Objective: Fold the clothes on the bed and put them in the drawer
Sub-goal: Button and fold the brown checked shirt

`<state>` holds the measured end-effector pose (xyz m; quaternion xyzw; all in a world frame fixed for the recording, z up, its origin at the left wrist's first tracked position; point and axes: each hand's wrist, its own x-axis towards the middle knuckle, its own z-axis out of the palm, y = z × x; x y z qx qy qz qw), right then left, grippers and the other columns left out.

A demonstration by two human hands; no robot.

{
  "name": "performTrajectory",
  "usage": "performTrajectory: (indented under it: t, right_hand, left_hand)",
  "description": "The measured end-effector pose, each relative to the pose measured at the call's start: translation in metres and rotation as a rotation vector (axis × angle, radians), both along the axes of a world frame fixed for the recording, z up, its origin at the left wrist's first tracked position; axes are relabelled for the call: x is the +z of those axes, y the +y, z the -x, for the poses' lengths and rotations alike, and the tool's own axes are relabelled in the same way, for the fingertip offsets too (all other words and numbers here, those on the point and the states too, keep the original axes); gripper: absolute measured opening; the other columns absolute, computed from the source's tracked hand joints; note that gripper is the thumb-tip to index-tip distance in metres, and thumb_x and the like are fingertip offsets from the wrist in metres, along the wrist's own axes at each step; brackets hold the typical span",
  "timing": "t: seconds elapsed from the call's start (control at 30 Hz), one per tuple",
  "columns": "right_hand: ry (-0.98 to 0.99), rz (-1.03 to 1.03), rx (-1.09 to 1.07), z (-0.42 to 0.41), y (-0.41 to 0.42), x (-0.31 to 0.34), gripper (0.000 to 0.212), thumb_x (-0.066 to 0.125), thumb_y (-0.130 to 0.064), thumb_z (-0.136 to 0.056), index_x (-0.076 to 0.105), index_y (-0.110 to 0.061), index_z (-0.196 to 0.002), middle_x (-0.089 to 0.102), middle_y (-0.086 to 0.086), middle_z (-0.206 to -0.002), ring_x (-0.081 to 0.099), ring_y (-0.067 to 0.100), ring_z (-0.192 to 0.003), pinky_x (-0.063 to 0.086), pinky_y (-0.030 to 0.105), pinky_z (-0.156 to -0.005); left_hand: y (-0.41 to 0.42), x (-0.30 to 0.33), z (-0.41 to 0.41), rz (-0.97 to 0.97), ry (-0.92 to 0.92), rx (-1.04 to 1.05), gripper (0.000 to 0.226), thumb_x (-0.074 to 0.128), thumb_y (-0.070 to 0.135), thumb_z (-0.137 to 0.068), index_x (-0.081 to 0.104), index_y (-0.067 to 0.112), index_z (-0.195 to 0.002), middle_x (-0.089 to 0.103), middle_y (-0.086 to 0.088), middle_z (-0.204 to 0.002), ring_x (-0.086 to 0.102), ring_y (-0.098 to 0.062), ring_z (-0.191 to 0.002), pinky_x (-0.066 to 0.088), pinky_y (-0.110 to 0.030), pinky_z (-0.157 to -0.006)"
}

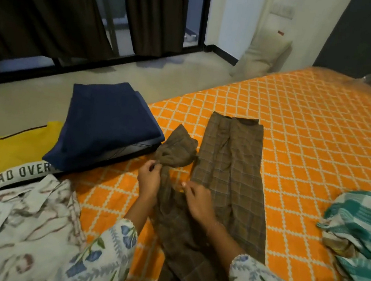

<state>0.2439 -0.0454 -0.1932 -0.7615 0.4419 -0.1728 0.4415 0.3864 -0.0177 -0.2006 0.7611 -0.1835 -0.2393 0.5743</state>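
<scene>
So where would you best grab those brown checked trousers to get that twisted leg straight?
Probably at the end of the bunched leg, coming from the near side. The other leg of the brown checked trousers already lies flat. The left hand and right hand pinch the twisted part just below the bunch; taking the two corners of the hem would likely let it be pulled flat.

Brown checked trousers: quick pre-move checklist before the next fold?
1. Left hand pinches the bunched leg: ok.
2. Right hand grips the same leg: ok.
3. Brown checked trousers, both legs flat: not ok, the left leg is crumpled and twisted.
4. Bedspread bare beyond the trousers for folding: ok.
5. Navy folded garment apart from the crumpled cuff: cannot tell, they look close.
6. Drawer in view: not ok.
</scene>
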Motion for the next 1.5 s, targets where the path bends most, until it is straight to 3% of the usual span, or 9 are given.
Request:
performTrajectory:
  t: [0.17,0.43,0.53,0.63,0.83,1.0,1.17,1.37,1.5]
  right_hand:
    - [-0.695,-0.866,-0.354,-0.053,-0.057,0.032,0.043,0.050,-0.045,-0.095,0.065,-0.009,-0.113,0.072,0.010,-0.095,0.070,0.022,-0.083,0.058,0.034,-0.075]
    - [-0.818,-0.847,-0.329,-0.014,-0.165,0.087,0.044,0.044,0.004,-0.087,0.046,-0.006,-0.130,0.057,0.019,-0.120,0.063,0.034,-0.096,0.059,0.047,-0.071]
    - [-0.861,-0.795,-0.241,0.021,-0.193,0.103,0.041,0.034,0.008,-0.085,0.060,-0.005,-0.113,0.068,0.012,-0.102,0.068,0.026,-0.087,0.060,0.038,-0.068]
    - [-0.928,-0.784,-0.239,0.042,-0.219,0.095,0.028,0.043,0.000,-0.088,0.065,-0.010,-0.100,0.073,0.006,-0.088,0.070,0.018,-0.079,0.059,0.030,-0.068]
    - [-0.560,-0.842,-0.523,0.030,-0.257,0.003,0.015,0.052,-0.018,-0.094,0.065,-0.013,-0.088,0.067,0.002,-0.085,0.063,0.013,-0.073,0.052,0.025,-0.058]
    - [-0.529,-0.890,-0.591,0.024,-0.270,-0.027,0.029,0.053,-0.030,-0.096,0.056,-0.012,-0.074,0.058,-0.004,-0.042,0.053,0.004,-0.032,0.040,0.015,-0.032]
    - [-0.571,-0.723,-0.516,0.001,-0.289,-0.025,0.042,0.061,-0.006,-0.089,0.053,0.003,-0.129,0.065,0.017,-0.115,0.066,0.025,-0.095,0.057,0.031,-0.069]
    - [-0.982,-0.464,-0.614,0.044,-0.270,-0.017,0.033,0.056,0.003,-0.089,0.060,-0.019,-0.113,0.072,0.000,-0.099,0.070,0.016,-0.088,0.057,0.028,-0.069]
    - [-0.692,-0.584,-0.685,0.065,-0.251,-0.037,0.026,0.058,-0.006,-0.092,0.057,-0.014,-0.116,0.065,0.006,-0.104,0.063,0.014,-0.083,0.054,0.021,-0.056]
  left_hand:
    - [-0.009,0.039,0.011,0.078,-0.227,-0.466,0.023,0.062,0.006,-0.087,0.056,0.012,-0.065,0.053,0.003,-0.059,0.048,-0.006,-0.059,0.038,-0.026,-0.059]
    - [-0.114,0.079,-0.015,0.102,0.628,-0.497,0.044,0.041,0.052,-0.095,0.058,0.015,-0.110,0.062,-0.001,-0.093,0.058,-0.019,-0.092,0.048,-0.033,-0.080]
    - [-0.173,0.102,-0.007,0.286,0.616,-0.588,0.016,0.048,0.017,-0.097,0.058,0.014,-0.109,0.068,0.000,-0.089,0.064,-0.014,-0.081,0.055,-0.026,-0.065]
    - [-0.223,0.108,0.002,0.372,0.633,-0.582,0.029,0.040,-0.008,-0.091,0.058,0.012,-0.101,0.072,-0.002,-0.077,0.068,-0.015,-0.071,0.057,-0.025,-0.063]
    - [-0.250,0.031,0.025,-0.075,0.845,-0.579,0.032,0.049,0.032,-0.097,0.064,0.003,-0.093,0.071,-0.013,-0.067,0.069,-0.020,-0.054,0.056,-0.029,-0.046]
    - [-0.265,-0.026,0.027,-0.168,0.640,-0.303,0.027,0.059,0.008,-0.091,0.062,-0.002,-0.116,0.066,-0.025,-0.109,0.061,-0.025,-0.062,0.052,-0.032,-0.058]
    - [-0.272,-0.022,0.019,-0.010,0.595,-0.423,0.034,0.046,-0.007,-0.092,0.055,0.000,-0.125,0.062,-0.017,-0.116,0.061,-0.020,-0.078,0.052,-0.030,-0.068]
    - [-0.264,0.005,0.047,0.203,0.805,-0.698,0.032,0.047,-0.001,-0.094,0.054,0.001,-0.125,0.065,-0.014,-0.105,0.069,-0.020,-0.083,0.058,-0.032,-0.073]
    - [-0.237,-0.017,0.061,-0.141,0.428,-0.483,0.023,0.052,0.019,-0.097,0.056,0.006,-0.115,0.061,-0.009,-0.091,0.055,-0.017,-0.074,0.042,-0.023,-0.060]
